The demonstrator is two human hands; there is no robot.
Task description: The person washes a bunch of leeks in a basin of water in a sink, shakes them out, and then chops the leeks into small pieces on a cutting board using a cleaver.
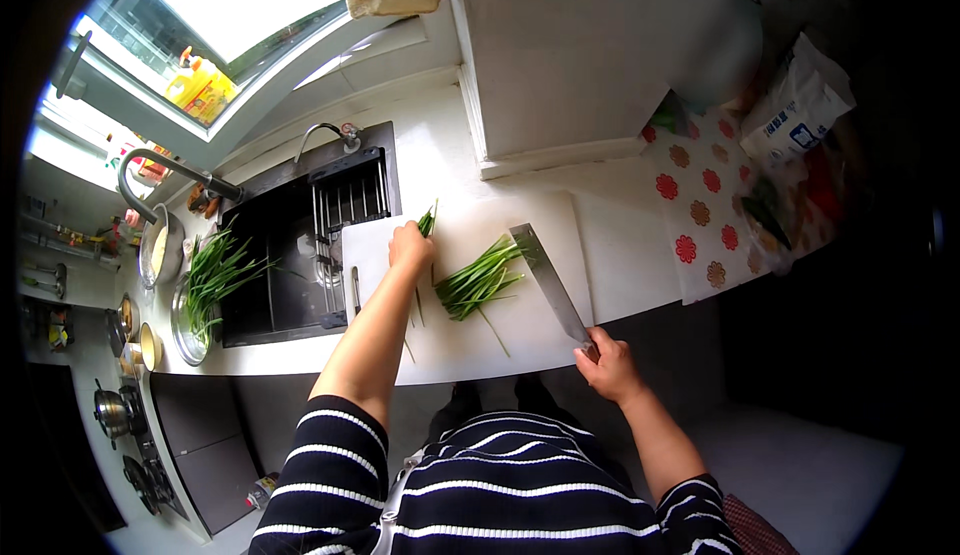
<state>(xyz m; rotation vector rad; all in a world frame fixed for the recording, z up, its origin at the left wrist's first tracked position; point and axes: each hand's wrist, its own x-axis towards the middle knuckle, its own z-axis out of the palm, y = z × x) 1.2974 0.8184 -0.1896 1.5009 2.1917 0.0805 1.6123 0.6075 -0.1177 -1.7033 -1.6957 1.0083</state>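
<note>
A white cutting board [545, 217] lies on the counter in front of me. A bunch of long green chives [479, 278] rests on its middle. My left hand [410, 246] is at the board's left part, pinching a few green stalks [428, 219] that stick up past the fingers. My right hand [608, 360] grips the handle of a large cleaver [546, 277] near the counter's front edge. The blade lies angled over the board, its tip next to the far end of the chives bunch.
A black sink [280, 260] with a wire rack [346, 198] and a tap [170, 170] is to the left. A metal plate of more greens [205, 295] sits left of the sink. A floral mat [705, 205] and a white bag [795, 115] lie to the right.
</note>
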